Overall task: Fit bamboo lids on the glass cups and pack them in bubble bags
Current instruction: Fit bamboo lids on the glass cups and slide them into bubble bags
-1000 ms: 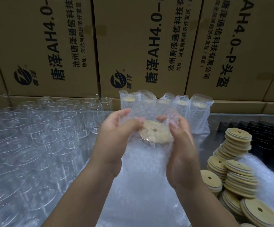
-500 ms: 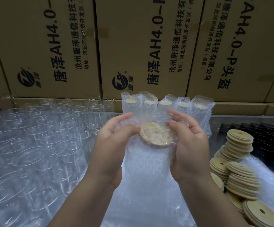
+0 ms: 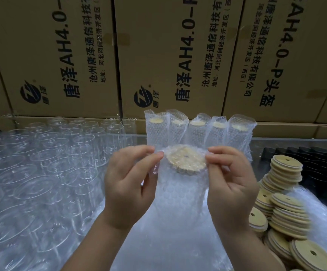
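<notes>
A lidded glass cup sits inside a clear bubble bag (image 3: 180,194) held up in front of me; its round bamboo lid (image 3: 186,160) with a small centre hole shows through the bag's top. My left hand (image 3: 128,184) pinches the bag's upper edge on the left, my right hand (image 3: 232,182) pinches it on the right. Behind stands a row of several packed cups (image 3: 198,130) in bubble bags. Many bare glass cups (image 3: 41,173) fill the left. Loose bamboo lids (image 3: 283,210) are stacked at the right.
Tall cardboard boxes (image 3: 170,55) with printed text wall off the back. A black moulded tray (image 3: 319,163) lies at the far right behind the lid stacks. A heap of flat bubble bags (image 3: 170,241) lies under my wrists.
Both hands have slid up and outward from around the cup to the bag's top corners, fingers now pinching the edge. The bagged cup has risen slightly.
</notes>
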